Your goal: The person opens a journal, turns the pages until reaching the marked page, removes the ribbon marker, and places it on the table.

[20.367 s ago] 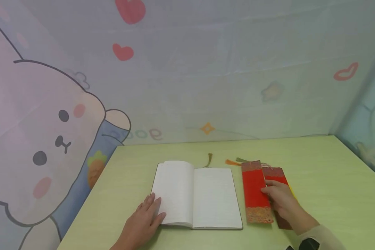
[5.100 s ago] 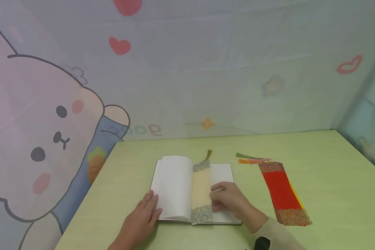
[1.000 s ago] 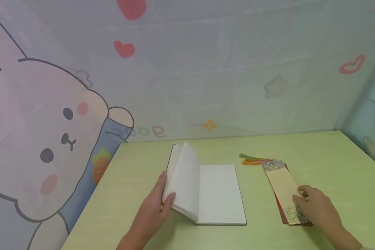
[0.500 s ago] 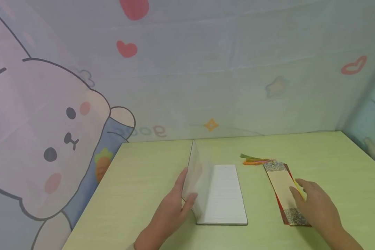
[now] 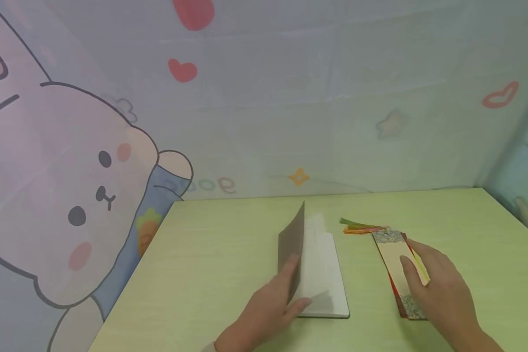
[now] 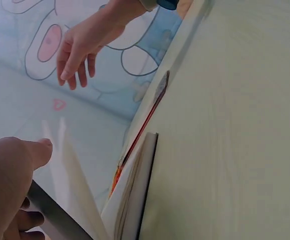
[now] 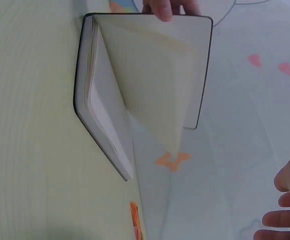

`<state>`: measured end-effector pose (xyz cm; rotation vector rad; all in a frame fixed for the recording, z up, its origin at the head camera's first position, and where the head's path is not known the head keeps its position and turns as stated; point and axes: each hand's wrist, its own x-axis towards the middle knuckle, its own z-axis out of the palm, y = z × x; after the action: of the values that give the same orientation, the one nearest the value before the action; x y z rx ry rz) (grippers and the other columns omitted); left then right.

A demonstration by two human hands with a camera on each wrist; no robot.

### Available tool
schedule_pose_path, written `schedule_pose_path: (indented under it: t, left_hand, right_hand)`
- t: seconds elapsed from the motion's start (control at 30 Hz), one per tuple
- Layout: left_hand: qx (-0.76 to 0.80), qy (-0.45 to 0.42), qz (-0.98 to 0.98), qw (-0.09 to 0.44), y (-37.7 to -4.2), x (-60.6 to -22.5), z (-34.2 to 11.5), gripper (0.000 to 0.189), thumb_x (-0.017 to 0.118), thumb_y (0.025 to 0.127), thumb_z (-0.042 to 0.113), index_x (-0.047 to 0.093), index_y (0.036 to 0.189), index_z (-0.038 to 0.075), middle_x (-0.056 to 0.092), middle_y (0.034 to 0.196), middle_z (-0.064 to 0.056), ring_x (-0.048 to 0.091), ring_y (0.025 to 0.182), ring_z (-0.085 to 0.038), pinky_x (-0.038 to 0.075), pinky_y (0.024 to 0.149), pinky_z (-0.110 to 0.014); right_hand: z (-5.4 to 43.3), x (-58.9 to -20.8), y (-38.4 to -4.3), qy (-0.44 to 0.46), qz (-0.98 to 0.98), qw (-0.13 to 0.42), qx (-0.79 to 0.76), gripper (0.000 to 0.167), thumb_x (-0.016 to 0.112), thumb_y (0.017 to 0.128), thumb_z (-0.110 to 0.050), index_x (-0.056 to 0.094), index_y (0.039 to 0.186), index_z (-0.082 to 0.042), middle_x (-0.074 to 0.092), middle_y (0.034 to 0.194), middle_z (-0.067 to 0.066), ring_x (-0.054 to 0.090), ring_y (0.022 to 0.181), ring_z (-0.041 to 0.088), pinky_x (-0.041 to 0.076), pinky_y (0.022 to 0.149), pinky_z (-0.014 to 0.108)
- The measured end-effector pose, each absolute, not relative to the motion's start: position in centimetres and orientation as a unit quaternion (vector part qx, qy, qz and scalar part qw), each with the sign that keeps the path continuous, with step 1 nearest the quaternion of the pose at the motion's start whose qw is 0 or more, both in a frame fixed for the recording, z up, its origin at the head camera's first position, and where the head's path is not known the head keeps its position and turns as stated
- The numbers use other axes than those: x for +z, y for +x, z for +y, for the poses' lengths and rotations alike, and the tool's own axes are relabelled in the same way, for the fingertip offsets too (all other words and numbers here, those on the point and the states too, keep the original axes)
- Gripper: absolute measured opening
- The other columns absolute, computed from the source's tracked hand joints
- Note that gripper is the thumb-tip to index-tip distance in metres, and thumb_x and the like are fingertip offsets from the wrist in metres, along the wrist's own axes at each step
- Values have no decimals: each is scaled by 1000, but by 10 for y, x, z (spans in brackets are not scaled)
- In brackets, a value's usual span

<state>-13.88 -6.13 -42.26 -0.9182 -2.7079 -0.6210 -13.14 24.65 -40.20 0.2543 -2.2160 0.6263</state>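
Observation:
My left hand [image 5: 266, 305] grips the dark cover [image 5: 290, 239] of a notebook, thumb on the inner side, fingers outside. The cover stands steeply raised, with some pages [image 7: 145, 80] fanned between it and the page block [image 5: 330, 274], which lies on the table. My right hand [image 5: 444, 288] is loosely spread and holds nothing. It overlaps a stack of tasselled bookmarks in the head view; the left wrist view shows that hand [image 6: 89, 45] raised well above the stack [image 6: 147, 117]. The top bookmark [image 5: 396, 264] is cream with patterned ends; red and yellow edges show beneath.
Green, orange and pink tassels [image 5: 363, 228] trail left from the stack's far end. The pale green table [image 5: 220, 254] runs back to a hanging cloth [image 5: 264, 122] printed with a cartoon rabbit and hearts.
Earlier the cream bookmark lay in the open notebook; now it tops the stack. Over the last second my left hand has swung the cover up and rightward, and my right hand has come off the bookmarks.

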Motion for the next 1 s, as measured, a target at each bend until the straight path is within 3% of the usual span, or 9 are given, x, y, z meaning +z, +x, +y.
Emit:
schedule_pose_path:
  t: [0.13, 0.33, 0.4, 0.5, 0.6, 0.8, 0.9, 1.0]
  left_hand:
    - [-144, -350, -923, 71, -140, -431, -60, 68, 36, 96, 52, 32, 143, 3, 31, 148, -14, 32, 133, -26, 42, 97, -38]
    - [-86, -364, -927, -20, -144, -438, -58, 70, 27, 93, 60, 37, 143, 12, 32, 147, -14, 27, 136, -28, 34, 104, -42]
    - [-74, -361, -928, -47, -145, -438, -57, 71, 26, 92, 62, 36, 144, 15, 31, 147, -13, 25, 136, -28, 33, 104, -43]
    - [-56, -359, -929, -73, -146, -439, -55, 69, 26, 92, 63, 38, 143, 18, 30, 148, -12, 25, 136, -28, 33, 104, -44]
    - [-36, -361, -929, -78, -146, -439, -55, 66, 28, 92, 62, 41, 142, 21, 31, 148, -11, 26, 136, -28, 34, 103, -45]
    - [-21, -366, -929, -55, -145, -441, -57, 63, 30, 93, 61, 42, 141, 23, 28, 149, -12, 26, 136, -28, 34, 103, -45]
    - [-22, -374, -926, -34, -146, -444, -59, 63, 28, 93, 61, 42, 141, 23, 22, 150, -17, 24, 136, -32, 33, 103, -46]
    - [-30, -376, -926, -26, -146, -445, -60, 62, 27, 93, 60, 40, 143, 24, 15, 152, -19, 19, 137, -35, 30, 104, -50]
  right_hand:
    - [244, -399, -131, 114, -867, 412, 256, 39, 67, 81, -9, 60, 119, -3, 62, 110, 13, 54, 102, 32, 27, 91, 8]
    - [242, -402, -131, 114, -870, 406, 254, 38, 67, 81, -10, 61, 117, -3, 63, 109, 12, 55, 102, 31, 27, 90, 8]
    - [241, -403, -131, 120, -869, 411, 249, 38, 68, 80, -11, 61, 117, -3, 63, 108, 13, 56, 101, 32, 32, 90, 13]
    - [239, -405, -133, 140, -862, 421, 247, 38, 67, 81, -14, 62, 117, -3, 64, 108, 14, 56, 100, 33, 28, 93, 10]
    - [237, -407, -135, 165, -852, 428, 251, 37, 64, 84, -23, 62, 116, -4, 64, 107, 14, 56, 99, 32, 29, 95, 11]
    - [228, -407, -143, 227, -843, 437, 217, 60, 45, 92, -54, 62, 116, -3, 64, 109, 12, 58, 97, 30, 40, 81, 41]
    - [224, -409, -145, 250, -847, 426, 198, 67, 41, 92, -58, 60, 119, 0, 61, 117, 13, 57, 101, 32, 39, 84, 43]
    - [221, -412, -143, 261, -861, 394, 188, 69, 44, 90, -59, 56, 126, -2, 55, 127, 12, 54, 108, 32, 33, 99, 36]
